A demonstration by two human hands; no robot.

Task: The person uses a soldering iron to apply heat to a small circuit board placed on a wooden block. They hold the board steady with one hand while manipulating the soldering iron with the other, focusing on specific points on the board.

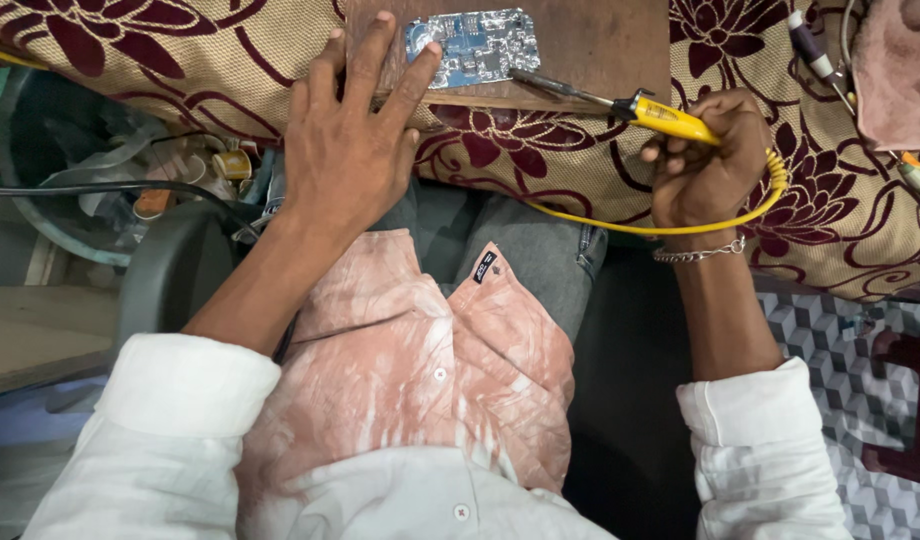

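Note:
My left hand (348, 140) lies flat with fingers spread on a brown wooden board (590, 45), its fingertips touching the left edge of a blue and silver circuit board (475, 45). My right hand (708, 165) grips the yellow handle of a soldering iron (670, 120). The iron's dark metal tip (535, 82) rests near the lower right edge of the circuit board. A yellow cord (680, 228) loops from the handle around my right wrist, which wears a metal bracelet.
The wooden board sits on a floral cream and maroon cloth (840, 200) covering the work surface. A pink cloth (895, 70) and tools with cables lie at the right. A bin with wires and small parts (170, 170) stands at the left. My lap is below.

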